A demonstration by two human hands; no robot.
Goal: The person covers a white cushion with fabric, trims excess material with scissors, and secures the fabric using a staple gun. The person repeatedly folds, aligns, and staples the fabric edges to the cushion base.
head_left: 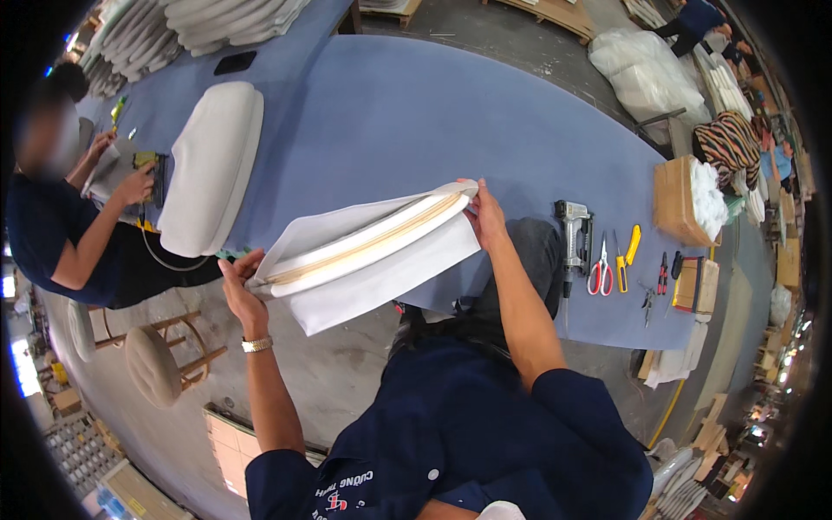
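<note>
I hold a curved padded panel [373, 238] up in front of me, over the table's near edge. It has a pale wooden edge strip, white padding and loose light grey fabric spread along both sides. My left hand [245, 290] is closed on its left end, the lower one. At the higher right end, the fingers of my right hand [488, 217] grip the fabric-covered tip. To the right of my right hand, a staple gun [574, 238] lies on the blue-covered table [416, 113]. Beside it are red-handled scissors [600, 275] and a yellow utility knife [633, 245].
At the left, a co-worker [65, 208] holds another staple gun [156, 178] near a finished grey cushion [212, 169]. A black phone [235, 62] and stacked cushions [217, 22] lie farther back. Pliers [663, 273] and a cardboard box [680, 201] with white stuffing occupy the right side.
</note>
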